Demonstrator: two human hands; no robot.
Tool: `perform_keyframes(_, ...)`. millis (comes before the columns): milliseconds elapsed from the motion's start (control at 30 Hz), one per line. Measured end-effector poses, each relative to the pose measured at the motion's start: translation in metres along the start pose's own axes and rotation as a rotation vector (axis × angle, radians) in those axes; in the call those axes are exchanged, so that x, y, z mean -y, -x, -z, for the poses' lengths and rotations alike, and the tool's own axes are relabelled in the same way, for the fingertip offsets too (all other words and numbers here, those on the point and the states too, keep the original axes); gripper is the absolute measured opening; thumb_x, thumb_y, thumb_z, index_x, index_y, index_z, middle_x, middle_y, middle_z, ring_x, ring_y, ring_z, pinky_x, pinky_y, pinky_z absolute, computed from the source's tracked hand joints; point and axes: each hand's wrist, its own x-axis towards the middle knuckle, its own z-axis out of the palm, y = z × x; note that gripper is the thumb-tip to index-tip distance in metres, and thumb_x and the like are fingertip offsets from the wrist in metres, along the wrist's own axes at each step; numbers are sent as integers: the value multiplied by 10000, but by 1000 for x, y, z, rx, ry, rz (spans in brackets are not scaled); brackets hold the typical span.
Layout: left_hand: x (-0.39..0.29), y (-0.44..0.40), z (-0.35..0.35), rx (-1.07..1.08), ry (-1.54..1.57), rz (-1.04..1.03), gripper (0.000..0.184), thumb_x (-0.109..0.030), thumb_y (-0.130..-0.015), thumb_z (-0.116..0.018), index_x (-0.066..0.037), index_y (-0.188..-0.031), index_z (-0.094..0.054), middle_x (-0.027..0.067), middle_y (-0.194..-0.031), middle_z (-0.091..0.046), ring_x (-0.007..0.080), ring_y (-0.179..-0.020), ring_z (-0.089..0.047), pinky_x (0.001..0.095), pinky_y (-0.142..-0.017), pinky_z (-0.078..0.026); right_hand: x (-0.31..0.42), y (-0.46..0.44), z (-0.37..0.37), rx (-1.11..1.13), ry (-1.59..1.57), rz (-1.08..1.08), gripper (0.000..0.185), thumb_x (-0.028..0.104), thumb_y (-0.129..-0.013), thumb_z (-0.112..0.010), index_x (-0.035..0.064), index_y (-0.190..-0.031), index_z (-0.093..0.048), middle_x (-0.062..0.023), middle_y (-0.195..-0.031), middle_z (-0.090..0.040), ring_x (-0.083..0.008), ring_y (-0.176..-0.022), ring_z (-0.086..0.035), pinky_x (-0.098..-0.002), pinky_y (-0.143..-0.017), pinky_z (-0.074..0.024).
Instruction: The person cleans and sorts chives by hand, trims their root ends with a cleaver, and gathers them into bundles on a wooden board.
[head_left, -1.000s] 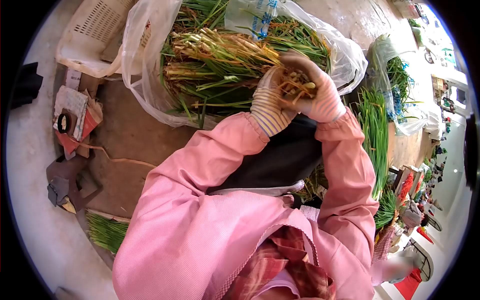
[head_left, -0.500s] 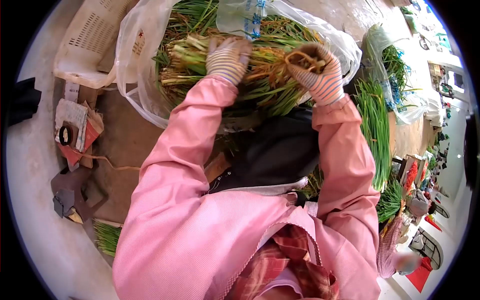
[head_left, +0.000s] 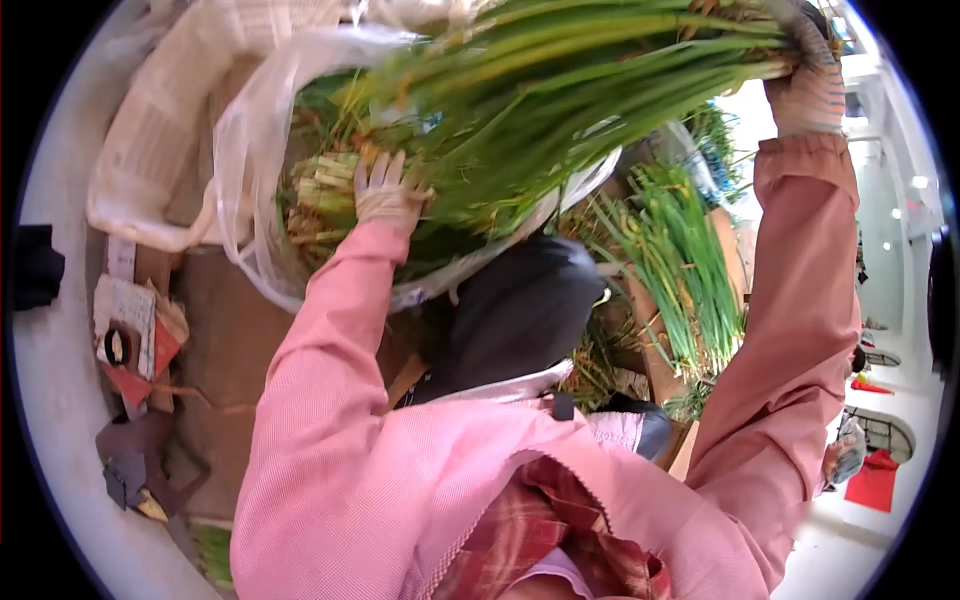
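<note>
My right hand (head_left: 808, 90), in a striped glove, is closed around the root end of a large bunch of chives (head_left: 600, 100). It is raised at the upper right, and the long green leaves stretch left across the bag, blurred by motion. My left hand (head_left: 388, 195), gloved too, rests on cut stalks (head_left: 325, 185) with its fingers apart. Those stalks lie inside a clear plastic bag (head_left: 250, 130). The hanging leaves cover much of the bag's contents.
A white plastic crate (head_left: 150, 150) stands left of the bag. More green chives (head_left: 690, 270) lie to the right. Cardboard and a roll of tape (head_left: 117, 347) are at the left. Another person (head_left: 845, 455) is in the right background.
My right hand has moved up and right from the bag, with the bunch of chives now in it. My left hand has shifted left and down, its fingers spread on the stalks.
</note>
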Motion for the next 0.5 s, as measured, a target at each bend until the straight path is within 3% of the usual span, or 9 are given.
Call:
perform_keyframes(67, 6, -4, 12, -8, 160, 20, 272, -222, -690, -608, -196, -960, -582, 67, -1028, -553, 240, -1026, -466, 425, -945, -256, 25, -18, 16, -20, -248, 157, 149, 111, -665, -626, 74, -788, -549, -38, -706, -571, -161, -667, -568, -275, -637, -475)
perform_keyframes(100, 9, -4, 23, 19, 282, 43, 243, -158, -703, -605, -165, -945, -588, 78, -989, -566, 241, -984, -498, 403, -920, -306, 33, -21, 23, -126, -290, 213, 158, 115, -666, -642, 73, -786, -549, -39, -689, -567, -169, -655, -568, -290, -642, -484)
perform_keyframes(167, 12, 4, 26, -168, 780, 431, 161, -56, -742, -562, -89, -896, -595, 101, -890, -588, 228, -820, -566, 332, -774, -431, 46, -26, 40, -264, -313, 333, 189, 122, -668, -654, 74, -815, -545, -44, -700, -568, -182, -668, -571, -302, -642, -488)
perform_keyframes(233, -51, -5, 94, -232, 1009, 466, 130, -30, -766, -546, -32, -888, -591, 105, -834, -596, 187, -702, -582, 274, -633, -467, 55, -20, 46, -289, -375, 390, 214, 111, -663, -656, 85, -843, -542, -41, -726, -566, -175, -681, -567, -301, -628, -491)
perform_keyframes(267, -76, -8, 107, 25, 1404, 264, 195, -75, -749, -590, -32, -939, -582, 91, -852, -603, 159, -692, -581, 271, -641, -470, 56, -17, 48, -514, -344, 330, 261, 67, -672, -644, 57, -909, -534, -61, -767, -584, -185, -717, -576, -296, -655, -492)
perform_keyframes(300, -117, -19, 149, 73, 1100, -48, 380, -125, -702, -652, -34, -1053, -538, 82, -891, -610, 175, -778, -590, 260, -675, -463, 57, -13, 47, -734, -311, 253, 312, 23, -681, -631, 30, -975, -525, -80, -809, -602, -194, -753, -585, -291, -682, -492)
perform_keyframes(333, -148, -30, 178, 355, 1358, -99, 551, -126, -675, -663, -37, -1174, -446, 109, -989, -579, 213, -939, -546, 340, -804, -431, 66, 3, 30, -751, -411, 233, 302, 32, -672, -652, 52, -944, -520, -64, -793, -598, -194, -722, -589, -290, -620, -508)
perform_keyframes(433, -232, -51, 159, 594, 2316, -2, 734, -383, -682, -663, -80, -1263, -330, 136, -1195, -451, 263, -1109, -425, 373, -893, -361, 46, 41, 43, -816, -188, 255, 252, 49, -682, -648, 43, -898, -519, -60, -767, -591, -183, -660, -579, -267, -512, -476)
perform_keyframes(500, -261, -83, 156, 1049, 2644, 380, 872, -659, -594, -580, -121, -1244, -359, 125, -1259, -383, 289, -1134, -388, 424, -891, -356, 41, 84, 40, -803, -218, 273, 192, 13, -711, -601, 25, -890, -530, -70, -781, -590, -167, -680, -572, -250, -538, -464)
